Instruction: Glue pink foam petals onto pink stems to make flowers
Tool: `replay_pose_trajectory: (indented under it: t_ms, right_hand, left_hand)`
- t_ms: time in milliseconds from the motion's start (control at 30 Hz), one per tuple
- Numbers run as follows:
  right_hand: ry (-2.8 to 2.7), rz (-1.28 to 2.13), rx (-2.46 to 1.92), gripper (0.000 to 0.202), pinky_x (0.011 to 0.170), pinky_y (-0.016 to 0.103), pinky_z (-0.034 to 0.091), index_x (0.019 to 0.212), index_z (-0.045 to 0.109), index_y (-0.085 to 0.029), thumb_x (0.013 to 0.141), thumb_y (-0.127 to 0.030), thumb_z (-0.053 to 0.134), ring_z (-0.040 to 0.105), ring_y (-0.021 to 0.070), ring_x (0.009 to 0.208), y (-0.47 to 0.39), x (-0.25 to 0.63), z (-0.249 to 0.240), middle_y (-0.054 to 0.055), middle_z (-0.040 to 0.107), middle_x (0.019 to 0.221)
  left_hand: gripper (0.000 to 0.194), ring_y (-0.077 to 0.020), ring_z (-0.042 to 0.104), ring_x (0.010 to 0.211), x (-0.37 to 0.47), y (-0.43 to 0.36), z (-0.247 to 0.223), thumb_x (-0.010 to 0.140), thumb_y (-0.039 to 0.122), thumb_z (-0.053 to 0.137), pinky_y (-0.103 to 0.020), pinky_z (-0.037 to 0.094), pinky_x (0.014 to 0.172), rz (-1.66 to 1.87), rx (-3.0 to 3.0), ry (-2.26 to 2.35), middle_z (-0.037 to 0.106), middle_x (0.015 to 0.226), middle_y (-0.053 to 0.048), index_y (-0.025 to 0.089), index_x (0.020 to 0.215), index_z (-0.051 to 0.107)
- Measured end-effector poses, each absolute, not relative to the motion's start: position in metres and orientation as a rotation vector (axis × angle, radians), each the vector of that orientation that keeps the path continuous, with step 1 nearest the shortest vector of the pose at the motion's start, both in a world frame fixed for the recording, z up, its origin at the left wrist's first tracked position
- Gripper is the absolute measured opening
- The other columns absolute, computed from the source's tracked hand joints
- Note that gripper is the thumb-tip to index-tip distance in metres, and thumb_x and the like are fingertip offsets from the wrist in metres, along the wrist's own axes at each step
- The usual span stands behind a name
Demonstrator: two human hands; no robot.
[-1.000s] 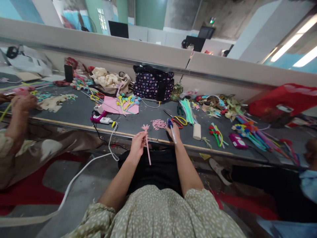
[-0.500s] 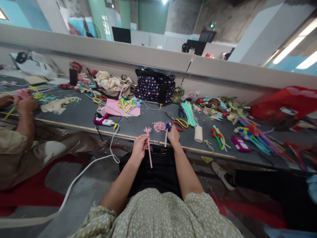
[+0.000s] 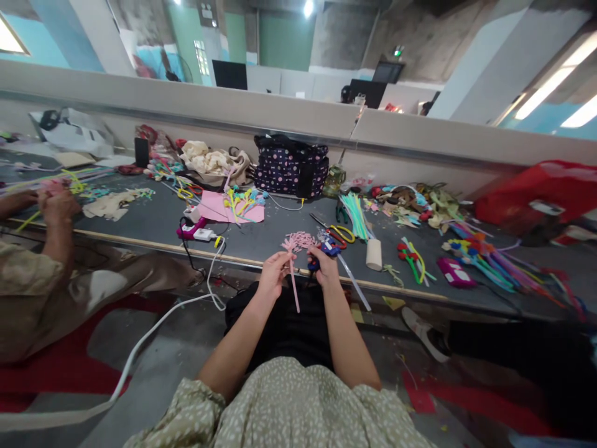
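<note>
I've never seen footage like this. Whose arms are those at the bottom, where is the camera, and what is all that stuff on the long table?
There is no machine here: the camera sits on a person's head and looks down, so the two bare arms are the wearer's own. The left hand pinches a pink stick topped with a small flower shape. The right hand grips a blue-handled tool with a long pale rod slanting down from it; what kind of tool is too blurred to tell. On the dark table lie a pile of pink pieces, scissors, green sticks, a pink sheet and a dotted bag. The hands at far left belong to another person.
</note>
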State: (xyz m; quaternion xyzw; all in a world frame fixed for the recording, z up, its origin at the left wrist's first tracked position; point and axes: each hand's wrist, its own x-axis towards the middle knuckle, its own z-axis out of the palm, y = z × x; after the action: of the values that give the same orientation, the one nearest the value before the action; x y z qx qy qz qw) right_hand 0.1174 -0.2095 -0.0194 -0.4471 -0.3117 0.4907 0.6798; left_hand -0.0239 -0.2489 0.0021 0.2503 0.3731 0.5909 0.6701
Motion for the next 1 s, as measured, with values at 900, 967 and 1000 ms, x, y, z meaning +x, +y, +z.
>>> replay_pose_trajectory:
  t_ms: [900,967,1000]
  right_hand:
    - [-0.962,0.973,-0.993,0.025,0.048,0.022,0.039,0.078,0.066,-0.019,0.066,-0.036,0.078,0.050,0.0090,0.052,-0.261,0.103,0.025,-0.003,0.062,0.067]
    - [-1.049,0.871,-0.987,0.022,0.056,0.025,0.044,0.078,0.065,-0.019,0.069,-0.036,0.076,0.054,0.0117,0.060,-0.266,0.102,0.031,-0.001,0.065,0.073]
    - [-1.100,0.818,-0.980,0.019,0.061,0.027,0.046,0.078,0.065,-0.020,0.071,-0.035,0.074,0.057,0.0135,0.065,-0.268,0.102,0.034,0.000,0.066,0.077]
  left_hand:
    - [0.024,-0.0072,0.055,0.050,-0.031,-0.266,0.013,0.059,0.027,0.079,-0.019,0.050,0.048,1.233,0.567,0.809,0.064,0.065,0.000,0.013,0.069,0.063]
    - [0.023,-0.0072,0.054,0.049,-0.031,-0.268,0.016,0.059,0.026,0.078,-0.019,0.049,0.047,1.213,0.566,0.793,0.062,0.062,0.000,0.013,0.067,0.061]
    - [0.023,-0.0073,0.053,0.049,-0.030,-0.269,0.017,0.059,0.026,0.077,-0.019,0.049,0.047,1.203,0.564,0.791,0.061,0.060,0.000,0.013,0.067,0.060]
